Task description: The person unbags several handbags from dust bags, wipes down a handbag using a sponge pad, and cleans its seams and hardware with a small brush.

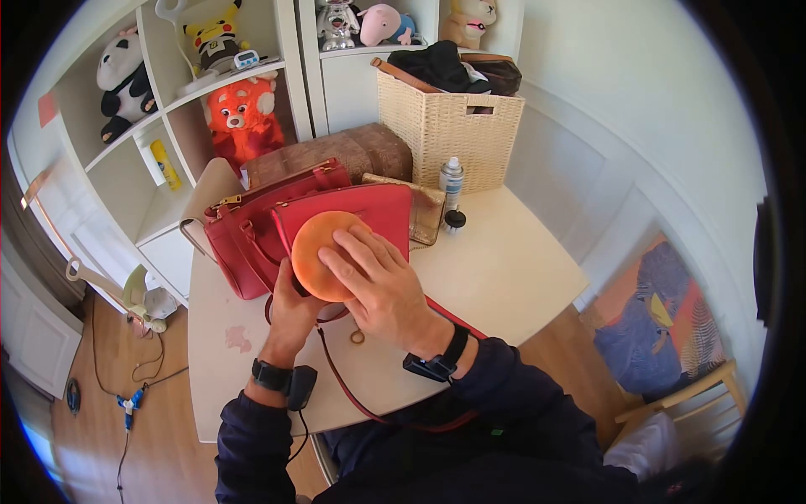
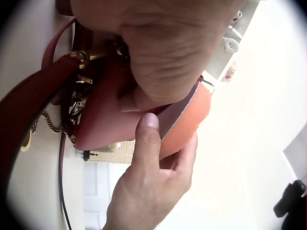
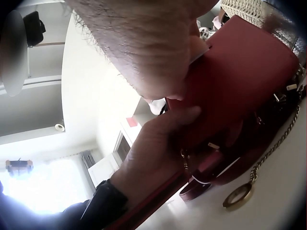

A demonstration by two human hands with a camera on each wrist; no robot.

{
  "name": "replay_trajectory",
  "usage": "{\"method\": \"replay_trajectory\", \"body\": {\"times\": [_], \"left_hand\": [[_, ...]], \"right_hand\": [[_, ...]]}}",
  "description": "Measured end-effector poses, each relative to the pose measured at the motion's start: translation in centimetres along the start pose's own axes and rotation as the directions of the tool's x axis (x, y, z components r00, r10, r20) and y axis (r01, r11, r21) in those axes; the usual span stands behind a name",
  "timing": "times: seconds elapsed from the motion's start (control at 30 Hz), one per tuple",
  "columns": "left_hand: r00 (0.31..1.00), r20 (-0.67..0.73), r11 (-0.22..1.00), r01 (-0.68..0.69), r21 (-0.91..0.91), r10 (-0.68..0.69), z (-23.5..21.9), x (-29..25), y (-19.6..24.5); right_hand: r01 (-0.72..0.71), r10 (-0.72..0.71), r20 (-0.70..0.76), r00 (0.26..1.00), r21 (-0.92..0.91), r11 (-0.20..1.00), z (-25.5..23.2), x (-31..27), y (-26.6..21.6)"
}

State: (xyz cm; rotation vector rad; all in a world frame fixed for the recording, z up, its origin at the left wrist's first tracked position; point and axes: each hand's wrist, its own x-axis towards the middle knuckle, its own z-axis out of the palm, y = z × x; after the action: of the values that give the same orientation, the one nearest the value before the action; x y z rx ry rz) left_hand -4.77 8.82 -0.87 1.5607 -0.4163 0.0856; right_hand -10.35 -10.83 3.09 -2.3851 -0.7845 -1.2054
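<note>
Left hand (image 1: 291, 315) is gripping the bag (image 1: 386, 210); right hand (image 1: 384, 296) is pinching the pad (image 1: 312, 252). Steadying the bag and pressing evenly is looking advisable.

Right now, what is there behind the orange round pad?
Behind the orange pad is a red bag, held by the left hand. The part of it covered by the pad and the right hand cannot be seen.
</note>
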Motion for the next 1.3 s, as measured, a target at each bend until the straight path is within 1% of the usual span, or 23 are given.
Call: {"method": "replay_trajectory", "body": {"times": [0.03, 0.07, 0.1, 0.17, 0.2, 0.23, 0.3, 0.37, 0.43, 0.5, 0.57, 0.6, 0.7, 0.77, 0.83, 0.9, 0.97, 1.0, 1.03, 1.1, 1.13, 1.2, 1.3], "left_hand": [[0.999, 0.001, 0.999, 0.044, -0.033, -0.044, -0.2, 0.1, -0.1], [0.999, -0.035, 0.999, 0.018, 0.028, -0.017, -0.4, 0.2, -0.4], [0.999, -0.038, 0.999, 0.017, 0.027, -0.016, -0.3, 0.0, 1.0], [0.976, -0.051, 0.972, 0.203, -0.121, -0.210, -0.1, -0.9, 3.8], [0.973, -0.084, 0.958, 0.193, -0.212, -0.215, -0.1, -0.9, 3.2], [0.972, -0.088, 0.958, 0.194, -0.212, -0.216, -0.3, -0.9, 3.0], [0.991, 0.012, 0.963, 0.133, -0.236, -0.133, -0.9, -0.5, 3.0], [0.990, 0.031, 0.956, 0.143, -0.255, -0.140, -1.1, -0.3, 3.3], [0.988, 0.051, 0.949, 0.155, -0.275, -0.146, -1.5, -0.3, 3.8], [0.949, 0.153, 0.933, 0.303, -0.193, -0.276, -2.6, -0.3, 4.3], [0.940, 0.190, 0.937, 0.314, -0.155, -0.284, -3.3, -0.2, 5.0], [0.929, 0.228, 0.940, 0.323, -0.112, -0.293, -3.5, -0.2, 5.3], [0.902, 0.273, 0.926, 0.368, -0.079, -0.335, -3.8, -0.2, 6.3], [0.885, 0.301, 0.909, 0.402, -0.106, -0.356, -4.0, 0.1, 5.7], [0.867, 0.330, 0.892, 0.433, -0.132, -0.373, -4.1, 0.2, 5.4], [0.844, 0.351, 0.882, 0.463, -0.093, -0.406, -4.2, 0.3, 5.3], [0.856, 0.317, 0.877, 0.464, -0.127, -0.407, -3.6, 0.2, 5.2], [0.866, 0.289, 0.873, 0.462, -0.154, -0.407, -3.4, 0.2, 5.2], [0.868, 0.285, 0.872, 0.462, -0.161, -0.407, -3.5, 0.3, 5.2], [0.819, 0.246, 0.840, 0.541, -0.034, -0.518, -3.9, 0.5, 5.6], [0.821, 0.245, 0.841, 0.539, -0.039, -0.515, -3.6, 0.4, 6.0], [0.832, 0.143, 0.820, 0.553, -0.148, -0.536, -2.6, 0.0, 6.7], [0.823, 0.099, 0.812, 0.567, -0.137, -0.559, -2.8, 0.5, 5.1]], "right_hand": [[0.022, -0.022, 0.002, 1.000, -0.006, 1.000, 0.0, -0.1, 0.1], [0.001, -0.001, -0.014, 1.000, -0.011, 1.000, -0.2, -0.2, 0.5], [0.003, -0.004, -0.013, 1.000, -0.010, 1.000, -0.5, -0.2, 0.8], [-0.141, 0.137, -0.054, 0.989, -0.076, 0.987, -1.3, -0.1, 1.6], [-0.162, 0.154, -0.081, 0.985, -0.098, 0.982, -1.2, -0.1, 2.6], [-0.159, 0.152, -0.079, 0.985, -0.095, 0.983, -1.4, -0.2, 2.9], [-0.245, 0.239, -0.072, 0.968, -0.093, 0.965, -1.6, -0.2, 3.3], [-0.226, 0.220, -0.067, 0.973, -0.105, 0.969, -1.9, -0.3, 2.7], [-0.133, 0.135, 0.030, 0.990, -0.072, 0.989, -2.5, -0.6, 1.6], [-0.085, 0.089, 0.072, 0.993, -0.056, 0.995, -3.3, -1.1, 0.1], [0.054, -0.061, 0.186, 0.981, 0.044, 0.998, -3.8, -1.7, -0.7], [0.068, -0.081, 0.200, 0.976, 0.068, 0.995, -4.3, -1.9, -1.1], [0.071, -0.082, 0.220, 0.972, 0.059, 0.996, -5.8, -1.5, -0.7], [0.062, -0.066, 0.238, 0.969, 0.028, 0.998, -6.3, -0.8, 0.2], [0.081, -0.077, 0.252, 0.965, -0.006, 0.997, -6.2, -0.5, 0.9], [0.119, -0.110, 0.281, 0.953, -0.016, 0.993, -5.8, -0.6, 0.4], [0.081, -0.114, 0.357, 0.927, 0.105, 0.991, -5.7, -1.4, -0.9], [0.121, -0.138, 0.383, 0.913, 0.069, 0.990, -5.4, -1.8, -0.9], [0.125, -0.143, 0.388, 0.910, 0.071, 0.990, -5.4, -1.8, -1.2], [0.065, -0.105, 0.390, 0.915, 0.115, 0.991, -5.7, -1.5, -1.7], [0.070, -0.110, 0.393, 0.913, 0.114, 0.991, -5.5, -1.5, -1.7], [0.053, -0.093, 0.401, 0.912, 0.109, 0.993, -4.8, -1.7, -1.8], [0.066, -0.096, 0.353, 0.931, 0.098, 0.993, -3.5, -2.4, -1.8]]}}
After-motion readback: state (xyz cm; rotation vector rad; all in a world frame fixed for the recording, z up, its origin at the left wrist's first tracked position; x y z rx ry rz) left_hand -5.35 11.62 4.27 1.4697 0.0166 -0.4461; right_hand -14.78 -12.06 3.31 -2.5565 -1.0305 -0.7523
